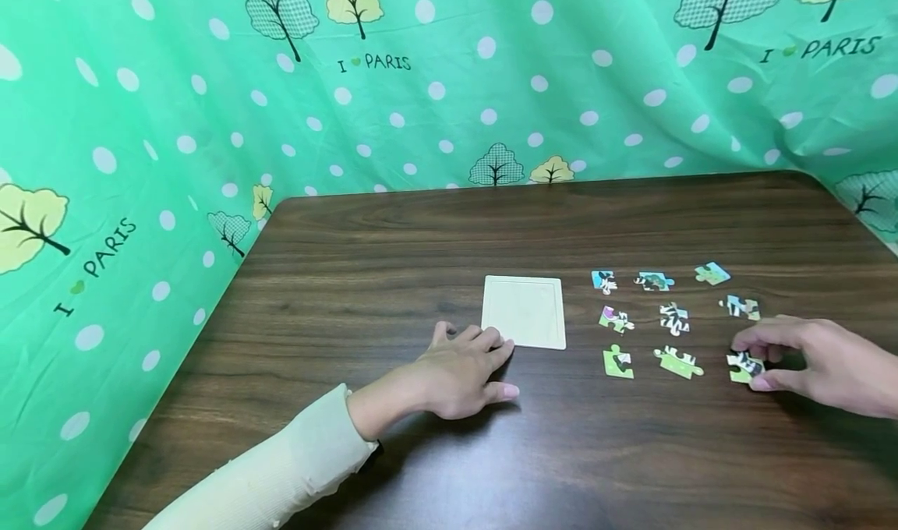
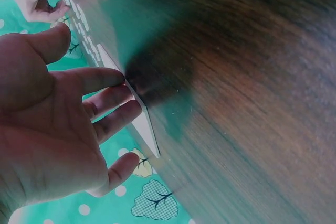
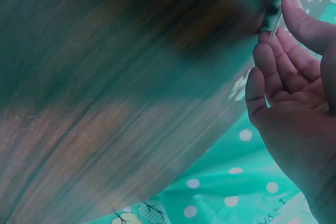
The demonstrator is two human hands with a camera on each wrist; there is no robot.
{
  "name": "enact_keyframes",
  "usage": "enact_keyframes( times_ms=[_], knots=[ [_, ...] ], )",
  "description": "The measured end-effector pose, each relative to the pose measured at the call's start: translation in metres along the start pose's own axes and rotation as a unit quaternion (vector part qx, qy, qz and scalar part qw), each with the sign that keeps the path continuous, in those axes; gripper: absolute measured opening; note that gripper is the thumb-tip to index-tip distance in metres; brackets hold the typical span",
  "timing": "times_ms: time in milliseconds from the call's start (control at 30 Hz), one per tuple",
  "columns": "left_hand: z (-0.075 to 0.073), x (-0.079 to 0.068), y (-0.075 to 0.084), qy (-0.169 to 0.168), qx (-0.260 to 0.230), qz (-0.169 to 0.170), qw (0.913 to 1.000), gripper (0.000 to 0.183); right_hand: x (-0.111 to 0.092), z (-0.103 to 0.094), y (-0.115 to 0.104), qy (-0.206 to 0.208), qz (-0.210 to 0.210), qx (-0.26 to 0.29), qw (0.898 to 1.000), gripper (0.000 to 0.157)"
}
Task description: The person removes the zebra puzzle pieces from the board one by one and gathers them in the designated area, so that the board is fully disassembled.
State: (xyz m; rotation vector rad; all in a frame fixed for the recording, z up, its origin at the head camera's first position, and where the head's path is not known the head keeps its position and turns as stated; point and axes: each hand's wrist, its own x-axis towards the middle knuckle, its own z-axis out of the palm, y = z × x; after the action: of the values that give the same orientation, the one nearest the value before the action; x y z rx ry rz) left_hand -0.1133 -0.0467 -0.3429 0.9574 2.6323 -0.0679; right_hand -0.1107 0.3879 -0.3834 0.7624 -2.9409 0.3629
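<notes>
A square cream puzzle tray [image 1: 523, 308] lies on the table. My left hand [image 1: 463, 374] rests its fingertips on the tray's near left edge, with the fingers spread and fairly straight. At the right, my right hand [image 1: 817, 362] pinches a green, white and black jigsaw piece [image 1: 744, 366] between thumb and fingers, at the table surface. In the right wrist view that piece shows only as a thin edge beside the thumb. Nearest to this hand is a blue and white jigsaw piece [image 1: 742, 307], just beyond its fingers.
Several other jigsaw pieces lie in loose rows between tray and right hand, among them a green piece [image 1: 678, 362] and a black-and-white piece [image 1: 674, 319]. The dark wooden table [image 1: 337, 280] ends at a green dotted curtain [image 1: 435, 125] behind and on the left.
</notes>
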Motion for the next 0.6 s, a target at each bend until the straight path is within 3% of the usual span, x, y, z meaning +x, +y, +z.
enact_keyframes(
  times_ms=[367,600],
  knots=[
    [0.002,-0.001,0.000,0.008,-0.008,-0.003,0.9999,0.067,-0.001,0.003,-0.003,0.053,-0.031,-0.008,0.998,0.047],
    [0.009,-0.004,0.000,0.040,-0.064,-0.013,0.9971,0.063,0.018,-0.008,-0.028,0.103,0.008,-0.014,0.995,0.022]
  ],
)
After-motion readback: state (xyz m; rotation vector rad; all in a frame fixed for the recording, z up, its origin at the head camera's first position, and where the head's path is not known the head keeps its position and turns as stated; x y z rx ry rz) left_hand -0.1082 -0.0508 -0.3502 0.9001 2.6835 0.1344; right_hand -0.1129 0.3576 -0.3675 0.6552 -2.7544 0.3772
